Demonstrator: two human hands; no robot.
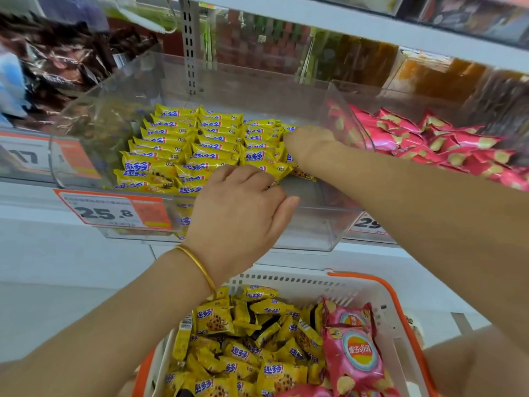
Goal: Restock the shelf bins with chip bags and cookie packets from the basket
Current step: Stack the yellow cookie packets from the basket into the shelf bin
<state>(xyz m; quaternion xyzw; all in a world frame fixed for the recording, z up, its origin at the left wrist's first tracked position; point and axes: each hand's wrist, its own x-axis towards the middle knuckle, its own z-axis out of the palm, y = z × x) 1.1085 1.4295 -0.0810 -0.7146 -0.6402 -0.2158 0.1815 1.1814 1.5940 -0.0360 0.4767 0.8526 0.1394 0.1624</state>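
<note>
A clear plastic shelf bin holds neat rows of yellow cookie packets. My left hand, with a gold bangle on the wrist, reaches over the bin's front wall, its fingers curled down onto the front packets. My right hand is deeper in the bin at the right end of the rows, fingers bent on a packet; its fingertips are hidden. Below, a white basket with an orange rim holds loose yellow cookie packets and pink chip bags.
A neighbouring clear bin to the right is full of pink chip bags. Brown packets fill the bin at left. Orange price tags hang on the shelf edge. Another shelf runs overhead.
</note>
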